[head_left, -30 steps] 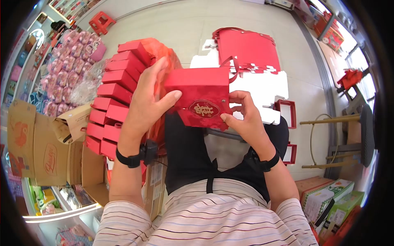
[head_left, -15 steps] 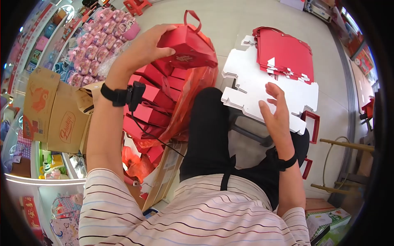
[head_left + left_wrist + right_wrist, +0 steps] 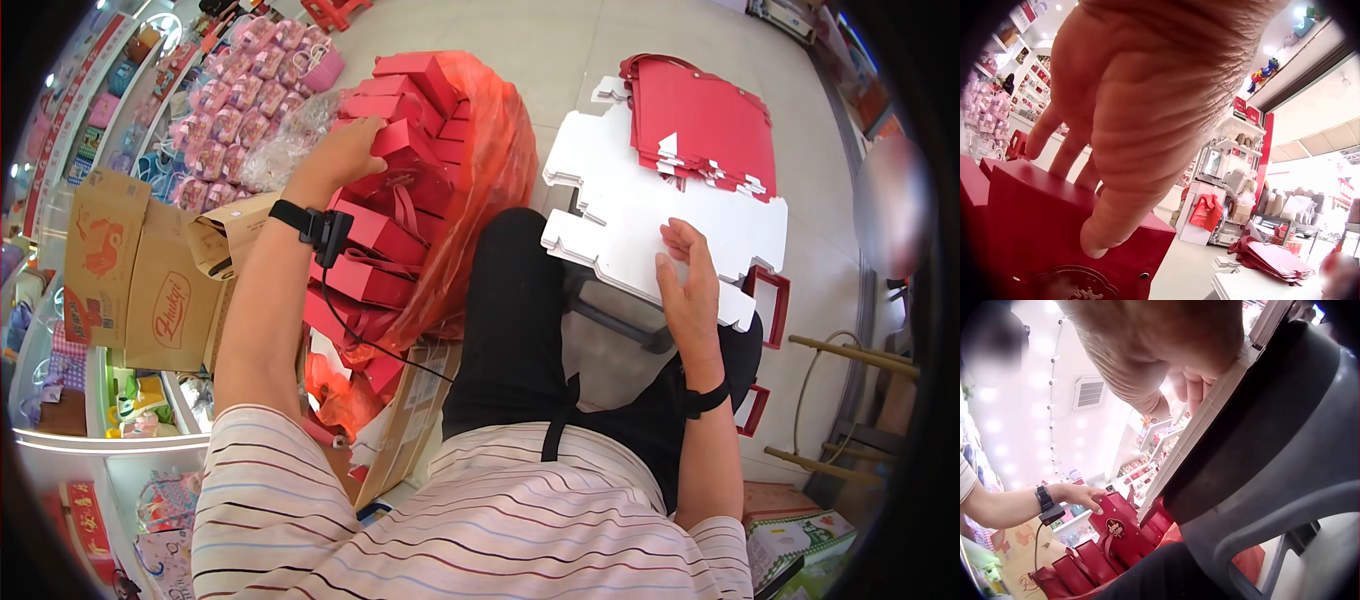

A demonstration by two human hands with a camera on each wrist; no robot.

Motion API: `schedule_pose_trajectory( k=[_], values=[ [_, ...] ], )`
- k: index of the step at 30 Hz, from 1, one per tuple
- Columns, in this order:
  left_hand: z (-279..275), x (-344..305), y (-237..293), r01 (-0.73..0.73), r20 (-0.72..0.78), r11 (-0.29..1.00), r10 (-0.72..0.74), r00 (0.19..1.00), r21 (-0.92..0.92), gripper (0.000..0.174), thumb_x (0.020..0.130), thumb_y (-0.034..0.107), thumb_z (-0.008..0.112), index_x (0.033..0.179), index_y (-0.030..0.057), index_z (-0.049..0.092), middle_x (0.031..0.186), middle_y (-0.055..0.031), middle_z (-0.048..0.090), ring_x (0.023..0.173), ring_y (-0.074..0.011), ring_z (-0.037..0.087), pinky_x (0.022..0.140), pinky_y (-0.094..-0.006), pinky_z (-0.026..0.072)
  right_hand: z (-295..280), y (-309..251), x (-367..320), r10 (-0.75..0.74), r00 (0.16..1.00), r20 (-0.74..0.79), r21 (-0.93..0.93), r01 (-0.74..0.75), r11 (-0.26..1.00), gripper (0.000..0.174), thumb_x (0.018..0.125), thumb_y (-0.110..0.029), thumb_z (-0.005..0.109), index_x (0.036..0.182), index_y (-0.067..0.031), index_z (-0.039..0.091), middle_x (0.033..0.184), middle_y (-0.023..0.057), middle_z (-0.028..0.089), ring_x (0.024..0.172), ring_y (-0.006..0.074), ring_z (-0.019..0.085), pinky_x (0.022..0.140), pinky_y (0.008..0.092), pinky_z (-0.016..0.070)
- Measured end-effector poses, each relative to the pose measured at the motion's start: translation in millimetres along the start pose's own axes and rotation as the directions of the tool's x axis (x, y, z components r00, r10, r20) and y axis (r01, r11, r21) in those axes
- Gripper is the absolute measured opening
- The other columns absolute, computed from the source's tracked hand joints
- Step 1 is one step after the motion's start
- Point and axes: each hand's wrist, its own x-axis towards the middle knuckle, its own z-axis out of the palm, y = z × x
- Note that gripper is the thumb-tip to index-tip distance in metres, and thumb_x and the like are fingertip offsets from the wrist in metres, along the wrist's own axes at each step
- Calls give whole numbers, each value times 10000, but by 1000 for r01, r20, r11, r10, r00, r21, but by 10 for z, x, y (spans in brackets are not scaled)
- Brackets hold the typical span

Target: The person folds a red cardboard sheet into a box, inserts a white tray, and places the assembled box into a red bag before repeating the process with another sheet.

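Observation:
Several red boxes [image 3: 375, 235] stand packed in a translucent orange-red bag [image 3: 505, 130]. My left hand [image 3: 340, 160] is at one red box [image 3: 408, 147] in the upper part of the bag; in the left wrist view, straight fingers rest on the box's top [image 3: 1035, 181] and the thumb lies before its front, above a round emblem. My right hand [image 3: 692, 295], fingers loosely bent and holding nothing, is at the near right part of the white die-cut sheets [image 3: 610, 190]. Flat red pieces with handles [image 3: 700, 115] lie stacked on these sheets.
A dark stool [image 3: 620, 325] stands under the sheets. Red frames [image 3: 768, 305] are on the floor at right, near wooden poles [image 3: 850, 355]. Brown cartons [image 3: 165, 300] and pink packages [image 3: 235, 100] are at left; an open carton [image 3: 410, 425] is by the left knee.
The red box held between both hands was carried left by my left hand and lowered among the others in the bag. My right hand let go and moved over the white sheets.

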Motion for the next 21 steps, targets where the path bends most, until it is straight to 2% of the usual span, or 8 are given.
schedule_pose_trajectory(
  k=[1, 4, 7, 10, 13, 16, 19, 21],
  values=[
    [7, -20, 3, -4, -13, 1000, 5, 1000, 17, 657, 794, 172, 813, 1375, 26, 542, 1301, -217, 648, 1221, -393, 616, 1024, -470, 503, -4, 4, 1, 3, 1000, 3, 3, -3, 1000, 428, 958, 4, 621, 1379, 34, 545, 1291, 176, 656, 1231, 267, 649, 1067, 367, 493],
    [21, -27, 27, -32, 103, 997, 25, 994, 68, 634, 786, 150, 807, 1352, 34, 546, 1285, -215, 653, 1211, -397, 620, 1016, -478, 508, -12, 7, -1, 7, 1000, 5, 19, -7, 1000, 421, 960, 5, 616, 1374, 37, 548, 1291, 174, 655, 1230, 266, 651, 1069, 364, 492],
    [123, -98, 3, -4, 125, 993, -11, 992, 116, 635, 770, 120, 798, 1347, 42, 546, 1286, -214, 653, 1204, -399, 624, 1007, -479, 515, -10, 22, -2, 6, 1000, 2, 39, -6, 999, 415, 962, 6, 609, 1371, 40, 549, 1294, 175, 654, 1229, 265, 654, 1071, 362, 492],
    [242, -155, -98, -52, 72, 988, 41, 997, 147, 561, 757, 58, 765, 1284, 78, 573, 1229, -193, 669, 1156, -411, 646, 955, -493, 538, -13, 32, -10, 1, 1000, 1, 57, -1, 998, 413, 964, 4, 604, 1372, 42, 549, 1295, 176, 655, 1230, 264, 654, 1072, 362, 491],
    [400, -146, -231, -44, 56, 998, 41, 998, 53, 566, 751, 46, 767, 1282, 94, 578, 1228, -184, 665, 1140, -412, 653, 945, -501, 540, -13, 26, -10, -3, 1000, 3, 51, 2, 999, 410, 968, 0, 601, 1372, 42, 549, 1292, 176, 657, 1233, 264, 652, 1074, 362, 489],
    [493, -158, -305, -43, 16, 998, 42, 999, 46, 556, 764, 28, 744, 1290, 93, 576, 1240, -188, 656, 1138, -411, 654, 947, -509, 538, -9, 39, -9, 9, 1000, 11, 42, -10, 999, 403, 972, -1, 597, 1370, 42, 551, 1288, 175, 660, 1231, 262, 651, 1075, 361, 487],
    [432, -180, -229, -12, 63, 990, 3, 998, 139, 502, 808, 30, 690, 1293, 89, 576, 1242, -189, 649, 1150, -410, 649, 957, -517, 533, -10, 39, -9, 14, 1000, 9, 54, -15, 998, 397, 976, -2, 593, 1368, 42, 554, 1285, 174, 662, 1225, 259, 652, 1075, 358, 486],
    [399, -189, -156, 3, 90, 984, -20, 996, 176, 519, 836, 32, 645, 1346, 91, 566, 1280, -202, 642, 1183, -413, 639, 981, -516, 526, -8, 35, -11, 17, 1000, 9, 54, -17, 998, 395, 977, -3, 592, 1367, 42, 555, 1284, 173, 664, 1221, 257, 653, 1076, 356, 485]
  ],
)
